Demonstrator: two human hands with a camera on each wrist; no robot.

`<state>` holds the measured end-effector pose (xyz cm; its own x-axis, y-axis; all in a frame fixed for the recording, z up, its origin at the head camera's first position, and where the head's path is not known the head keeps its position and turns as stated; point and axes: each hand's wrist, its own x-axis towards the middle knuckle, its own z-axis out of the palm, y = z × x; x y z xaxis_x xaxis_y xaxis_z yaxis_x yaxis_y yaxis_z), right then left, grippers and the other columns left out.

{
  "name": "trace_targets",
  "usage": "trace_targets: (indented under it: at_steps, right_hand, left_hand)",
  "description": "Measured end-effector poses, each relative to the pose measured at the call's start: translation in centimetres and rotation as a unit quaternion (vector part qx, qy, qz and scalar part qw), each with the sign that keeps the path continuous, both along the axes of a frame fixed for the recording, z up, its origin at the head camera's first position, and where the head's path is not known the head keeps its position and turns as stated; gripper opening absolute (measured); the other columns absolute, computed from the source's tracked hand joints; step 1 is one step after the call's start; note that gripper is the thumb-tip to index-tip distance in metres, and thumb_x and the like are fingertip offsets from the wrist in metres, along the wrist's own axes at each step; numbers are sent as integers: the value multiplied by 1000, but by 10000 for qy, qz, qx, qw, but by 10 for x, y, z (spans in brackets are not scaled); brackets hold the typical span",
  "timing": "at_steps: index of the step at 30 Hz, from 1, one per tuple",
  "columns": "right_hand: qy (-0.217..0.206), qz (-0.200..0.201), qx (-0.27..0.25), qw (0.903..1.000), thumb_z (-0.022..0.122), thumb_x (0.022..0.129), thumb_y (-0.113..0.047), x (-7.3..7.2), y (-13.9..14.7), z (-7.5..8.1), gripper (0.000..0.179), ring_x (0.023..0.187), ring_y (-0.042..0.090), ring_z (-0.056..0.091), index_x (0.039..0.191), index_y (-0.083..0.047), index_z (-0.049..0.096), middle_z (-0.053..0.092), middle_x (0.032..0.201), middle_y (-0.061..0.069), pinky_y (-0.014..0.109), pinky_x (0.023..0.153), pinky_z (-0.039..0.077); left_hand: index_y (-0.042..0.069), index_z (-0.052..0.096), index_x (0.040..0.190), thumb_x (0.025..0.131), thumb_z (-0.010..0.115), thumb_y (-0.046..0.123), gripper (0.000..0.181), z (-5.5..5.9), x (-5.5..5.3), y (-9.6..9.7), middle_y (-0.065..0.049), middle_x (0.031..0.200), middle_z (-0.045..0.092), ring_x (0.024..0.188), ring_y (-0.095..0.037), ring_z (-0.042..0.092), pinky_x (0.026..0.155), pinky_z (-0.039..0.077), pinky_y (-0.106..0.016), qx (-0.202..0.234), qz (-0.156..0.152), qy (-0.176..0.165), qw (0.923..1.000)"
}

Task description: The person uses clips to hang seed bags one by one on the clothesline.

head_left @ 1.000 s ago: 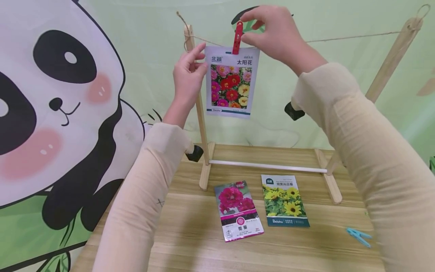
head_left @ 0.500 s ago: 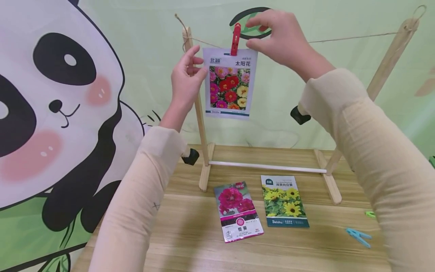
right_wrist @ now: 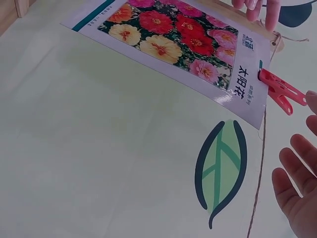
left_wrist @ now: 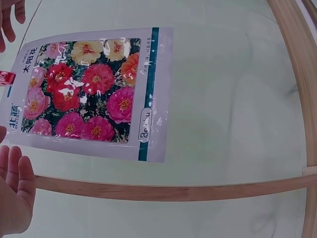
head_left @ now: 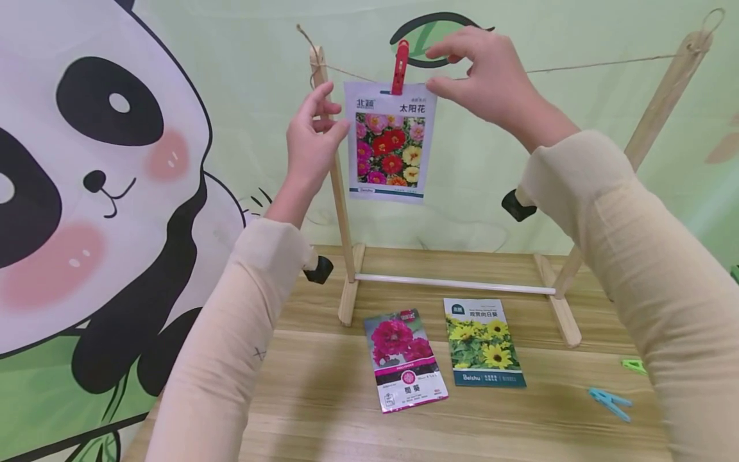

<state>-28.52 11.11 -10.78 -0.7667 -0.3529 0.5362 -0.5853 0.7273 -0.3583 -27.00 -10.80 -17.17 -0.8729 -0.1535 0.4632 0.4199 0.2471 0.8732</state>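
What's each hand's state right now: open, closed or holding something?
Left hand: open, beside the hanging flower packet, holding nothing.
Right hand: open, near the red clip, holding nothing.

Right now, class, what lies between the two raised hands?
Between the left hand and right hand hangs a packet, clipped to the string by a red clip; the head view shows this.

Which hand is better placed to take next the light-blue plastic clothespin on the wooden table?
Probably the right hand: it holds nothing and is nearer the light-blue clothespin. The left hand is farther across, beside the left edge of the hanging rectangular white flower packet.
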Motion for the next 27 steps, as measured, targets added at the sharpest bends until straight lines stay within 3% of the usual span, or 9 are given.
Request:
trace_targets:
  at_steps: [12,21,27]
  right_hand:
    - [12,82,-121,9999,56,84,-30,4,6,-7,39,104,13,42,119,-12,56,51,121,0,24,78,36]
    - [24,173,-99,9998,56,84,-28,6,6,-12,37,103,12,41,117,-10,57,52,119,1,28,80,37]
    - [-41,225,-88,9997,56,84,-28,8,7,-16,37,104,13,40,116,-11,58,52,118,1,28,80,37]
  left_hand:
    - [17,43,130,85,54,5,48,-1,5,-3,-6,108,50,88,-14,48,77,44,-21,-88,-10,-58,9999]
    - [23,42,130,85,56,8,49,-16,-13,-12,-2,107,50,90,-14,50,79,46,-23,-142,-53,-29,9999]
    - [24,43,129,84,56,8,50,-20,-17,-14,-1,105,51,89,-15,51,78,47,-23,-209,-7,-18,9998]
